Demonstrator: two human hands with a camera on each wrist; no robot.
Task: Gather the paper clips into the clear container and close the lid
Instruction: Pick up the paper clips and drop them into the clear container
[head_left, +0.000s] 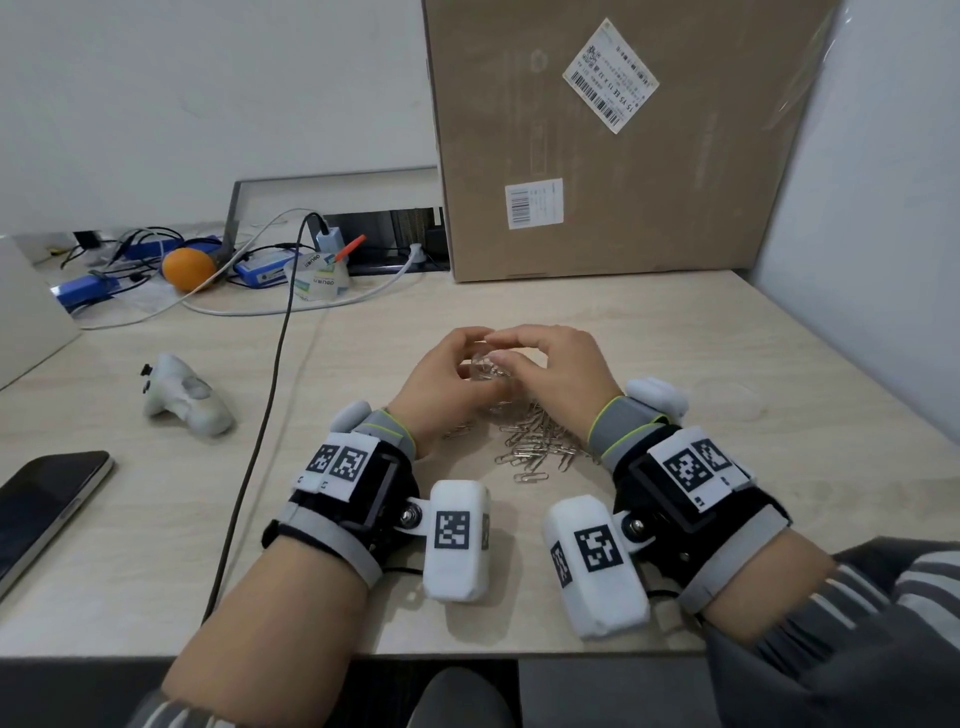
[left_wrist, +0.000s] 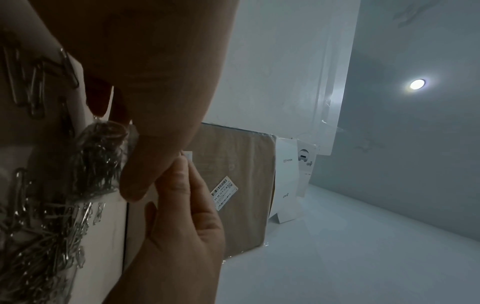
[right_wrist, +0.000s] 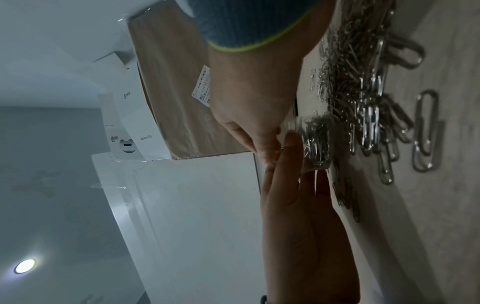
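Note:
A small clear container (head_left: 485, 376) with paper clips inside stands on the pale wooden table (head_left: 675, 338). My left hand (head_left: 457, 364) curls round its left side. My right hand (head_left: 501, 351) arches over the top, thumb and fingers on the container's wall. In the left wrist view the container (left_wrist: 101, 156) shows past my left hand (left_wrist: 155, 82), with the right hand (left_wrist: 182, 216) below. A loose pile of silver paper clips (head_left: 540, 441) lies just nearer me, also seen as clips (right_wrist: 363, 102) beside the container (right_wrist: 315, 142). A faint clear round shape, maybe the lid (head_left: 727, 400), lies to the right.
A big cardboard box (head_left: 623, 140) stands behind the hands. A black cable (head_left: 260, 415) crosses the table on the left, near a white controller (head_left: 182, 397) and a phone (head_left: 41, 504). An orange (head_left: 187, 267), a tape roll (head_left: 317, 280) and cables clutter the far left.

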